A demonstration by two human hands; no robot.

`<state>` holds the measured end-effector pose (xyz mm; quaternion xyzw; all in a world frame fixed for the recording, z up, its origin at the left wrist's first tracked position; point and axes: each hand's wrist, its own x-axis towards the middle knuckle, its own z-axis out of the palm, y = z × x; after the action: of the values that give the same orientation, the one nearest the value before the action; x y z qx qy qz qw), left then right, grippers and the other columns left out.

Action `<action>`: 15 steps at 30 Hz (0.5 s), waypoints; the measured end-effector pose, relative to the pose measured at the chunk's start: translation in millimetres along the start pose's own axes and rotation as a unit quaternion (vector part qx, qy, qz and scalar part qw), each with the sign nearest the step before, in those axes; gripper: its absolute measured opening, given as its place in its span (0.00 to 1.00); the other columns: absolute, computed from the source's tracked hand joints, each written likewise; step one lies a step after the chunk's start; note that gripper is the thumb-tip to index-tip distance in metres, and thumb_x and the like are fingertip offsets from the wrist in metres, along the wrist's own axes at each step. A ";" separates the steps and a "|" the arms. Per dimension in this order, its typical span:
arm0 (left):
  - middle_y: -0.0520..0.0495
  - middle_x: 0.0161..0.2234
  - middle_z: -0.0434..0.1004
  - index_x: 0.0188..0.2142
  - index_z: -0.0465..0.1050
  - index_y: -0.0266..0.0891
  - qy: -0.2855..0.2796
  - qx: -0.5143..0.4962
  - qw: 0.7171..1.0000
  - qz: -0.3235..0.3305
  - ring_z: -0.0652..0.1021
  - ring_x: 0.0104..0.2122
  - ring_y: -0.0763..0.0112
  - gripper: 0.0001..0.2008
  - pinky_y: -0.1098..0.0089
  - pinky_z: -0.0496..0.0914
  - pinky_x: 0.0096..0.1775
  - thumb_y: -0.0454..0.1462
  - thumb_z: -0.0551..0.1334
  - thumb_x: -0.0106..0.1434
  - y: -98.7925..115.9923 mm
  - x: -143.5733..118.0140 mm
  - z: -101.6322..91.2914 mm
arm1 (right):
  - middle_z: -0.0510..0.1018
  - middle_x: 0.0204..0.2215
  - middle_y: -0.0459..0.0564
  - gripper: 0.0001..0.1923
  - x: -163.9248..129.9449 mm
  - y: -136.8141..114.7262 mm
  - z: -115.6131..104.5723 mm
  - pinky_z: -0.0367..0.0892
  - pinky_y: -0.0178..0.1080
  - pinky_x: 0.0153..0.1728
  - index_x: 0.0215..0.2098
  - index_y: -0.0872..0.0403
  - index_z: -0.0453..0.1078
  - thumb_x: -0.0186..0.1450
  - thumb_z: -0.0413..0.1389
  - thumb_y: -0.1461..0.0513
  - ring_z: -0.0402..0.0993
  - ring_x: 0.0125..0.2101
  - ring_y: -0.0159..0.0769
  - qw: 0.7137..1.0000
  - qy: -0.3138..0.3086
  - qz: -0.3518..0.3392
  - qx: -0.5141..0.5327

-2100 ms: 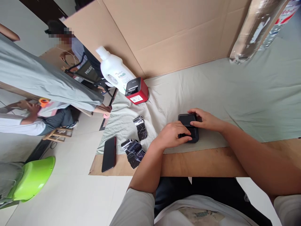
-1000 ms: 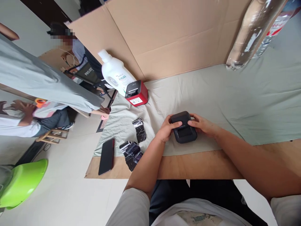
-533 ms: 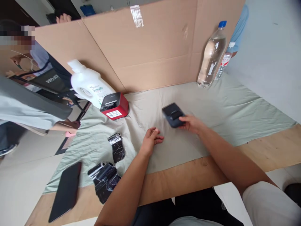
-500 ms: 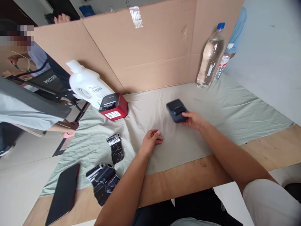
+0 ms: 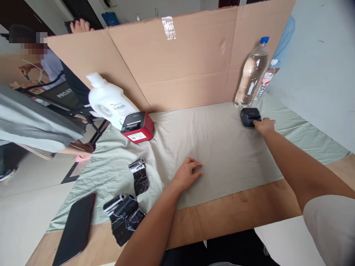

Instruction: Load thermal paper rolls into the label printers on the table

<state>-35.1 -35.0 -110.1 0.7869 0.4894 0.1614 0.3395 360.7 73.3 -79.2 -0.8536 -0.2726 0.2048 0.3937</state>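
Note:
My right hand [image 5: 264, 125] reaches far right across the pale green cloth [image 5: 222, 147] and grips a small black printer [image 5: 249, 117], which sits on the cloth just in front of a clear water bottle [image 5: 251, 75]. My left hand [image 5: 188, 174] rests on the cloth near the middle, fingers loosely curled, holding nothing. Two black ribbon rolls [image 5: 130, 199] lie to its left.
A red and black printer [image 5: 137, 127] and a white jug [image 5: 109, 101] stand at the back left. A black phone [image 5: 74, 229] lies at the table's front left corner. A cardboard wall [image 5: 180, 59] closes the back. Other people are at the far left.
My right hand has carried the black printer from in front of me to the far right beside the water bottle. My left hand let go of it and rests on the cloth.

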 end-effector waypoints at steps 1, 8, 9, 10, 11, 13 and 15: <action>0.43 0.51 0.70 0.46 0.80 0.44 -0.028 0.024 0.999 0.023 0.77 0.45 0.62 0.16 0.59 0.74 0.50 0.39 0.68 0.57 3.1 -1.7 -1.2 | 0.57 0.61 0.75 0.26 -11.0 -2.3 2.0 0.60 0.58 0.60 0.55 0.64 0.65 0.59 0.59 0.65 0.64 0.60 0.59 0.999 0.026 -0.034 -0.021; 0.44 0.62 0.67 0.46 0.82 0.49 -0.220 0.110 0.954 0.170 0.72 0.58 0.52 0.16 0.52 0.66 0.60 0.36 0.71 0.56 49.5 -30.6 3.9 | 0.73 0.50 0.60 0.20 -164.8 -5.8 64.5 0.70 0.51 0.52 0.51 0.53 0.70 0.62 0.57 0.56 0.76 0.41 0.43 0.918 -0.248 -0.307 -0.031; 0.45 0.62 0.67 0.45 0.82 0.48 -0.273 0.095 0.938 0.191 0.72 0.58 0.53 0.14 0.54 0.65 0.60 0.37 0.70 0.57 55.7 -34.4 1.9 | 0.75 0.48 0.58 0.18 -187.5 -0.8 74.2 0.72 0.50 0.48 0.50 0.52 0.71 0.62 0.57 0.55 0.76 0.36 0.40 0.897 -0.303 -0.322 -0.021; 0.47 0.61 0.69 0.44 0.82 0.47 -0.338 0.073 0.917 0.199 0.73 0.57 0.55 0.13 0.57 0.66 0.59 0.39 0.70 0.59 59.9 -36.5 -2.9 | 0.77 0.45 0.56 0.16 -207.0 5.3 82.4 0.73 0.48 0.44 0.48 0.51 0.72 0.63 0.56 0.56 0.75 0.33 0.38 0.879 -0.344 -0.329 -0.016; 0.48 0.58 0.73 0.45 0.81 0.46 -0.399 0.047 0.896 0.190 0.76 0.54 0.58 0.13 0.60 0.68 0.57 0.40 0.69 0.60 61.7 -36.3 -11.0 | 0.78 0.43 0.55 0.14 -222.6 11.8 88.8 0.73 0.46 0.41 0.46 0.51 0.72 0.63 0.55 0.57 0.75 0.32 0.37 0.867 -0.367 -0.336 -0.016; 0.49 0.50 0.80 0.47 0.79 0.44 -0.440 0.012 0.890 0.117 0.79 0.46 0.63 0.15 0.66 0.71 0.51 0.42 0.67 0.61 56.2 -28.1 -38.7 | 0.79 0.40 0.54 0.10 -242.0 23.9 97.0 0.71 0.43 0.40 0.42 0.52 0.73 0.63 0.54 0.60 0.75 0.33 0.37 0.852 -0.373 -0.366 -0.031; 0.47 0.47 0.81 0.49 0.77 0.43 -0.302 0.038 0.952 -0.001 0.79 0.44 0.62 0.17 0.65 0.72 0.48 0.43 0.66 0.61 38.6 -9.5 -79.6 | 0.79 0.38 0.53 0.09 -248.5 32.2 100.7 0.69 0.42 0.39 0.39 0.52 0.73 0.64 0.53 0.61 0.75 0.33 0.37 0.835 -0.362 -0.412 -0.047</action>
<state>-60.7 -24.6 -25.5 0.8108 0.3702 -0.1032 0.4415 123.0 -43.4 -132.0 -0.5452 -0.7313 0.3045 0.2743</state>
